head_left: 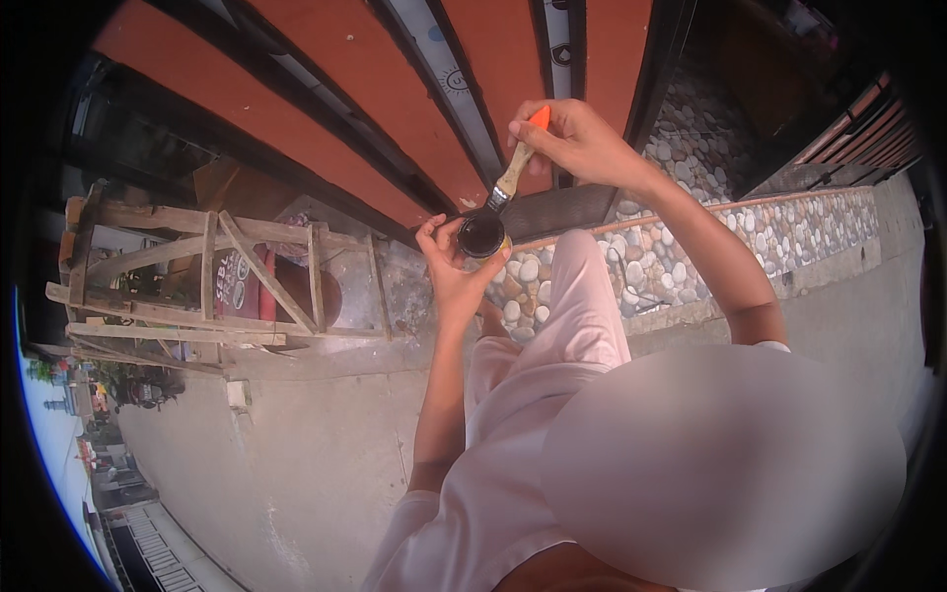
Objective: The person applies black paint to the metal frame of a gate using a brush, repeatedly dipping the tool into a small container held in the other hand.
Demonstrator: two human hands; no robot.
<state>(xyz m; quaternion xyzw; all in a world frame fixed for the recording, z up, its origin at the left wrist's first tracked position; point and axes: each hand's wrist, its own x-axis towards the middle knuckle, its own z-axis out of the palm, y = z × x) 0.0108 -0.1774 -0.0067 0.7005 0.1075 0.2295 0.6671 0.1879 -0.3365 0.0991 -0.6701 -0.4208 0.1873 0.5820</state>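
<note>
My left hand [460,271] is wrapped round a small round can [482,235] with dark paint inside, its opening facing up. In my right hand [582,143] is a paintbrush [512,176] with a worn wooden handle tipped in orange. The brush points down toward the can, and its dark bristles are at the can's rim; whether they touch the paint I cannot tell. Just beyond both hands stands a gate [385,109] of orange-red panels and dark bars. Strips of printed film lie along some of the bars.
A rough wooden frame [212,266] stands to the left, with a dark red container [252,286] behind it. A pebble-covered ledge [769,242] runs to the right below the gate. Grey concrete pavement [296,434] stretches behind me. My raised leg [587,296] is close to the ledge.
</note>
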